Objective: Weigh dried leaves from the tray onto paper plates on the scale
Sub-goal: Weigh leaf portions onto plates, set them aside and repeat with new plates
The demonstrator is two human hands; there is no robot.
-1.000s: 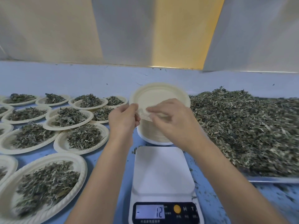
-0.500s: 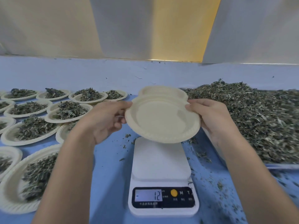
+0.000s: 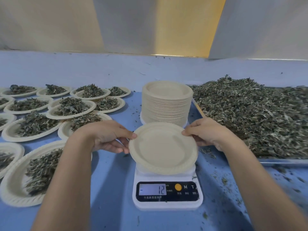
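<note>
Both hands hold one empty paper plate [image 3: 163,147] by opposite edges. The left hand [image 3: 106,139] pinches the left rim, thumb on top and fingers underneath. The right hand [image 3: 208,135] pinches the right rim in the same way. Neither hand holds anything else.

The plate is level, or nearly so, directly over the platform of the scale [image 3: 167,202]. Whether its underside is touching the platform cannot be determined. The display reads minus 12, which suggests the plate's weight is not yet on the scale.

Handling: the plate is judged to be very light, thin and moderately stiff, with a ribbed rim that gives a dry, non-slip grip. It will flex or crease if squeezed hard, so a light pinch at two opposite points on the rim is enough. Once loaded, support it from beneath, because the centre may sag and spill leaves.

Just behind the scale stands a tall stack of plates [image 3: 166,104]. The tray [image 3: 283,161], heaped with dried leaves [image 3: 258,117], lies just to the right of the stack. Filled plates [image 3: 71,108] are crowded on the left, some overlapping. Loose leaf fragments lie on the blue table [image 3: 113,180] around the scale.
</note>
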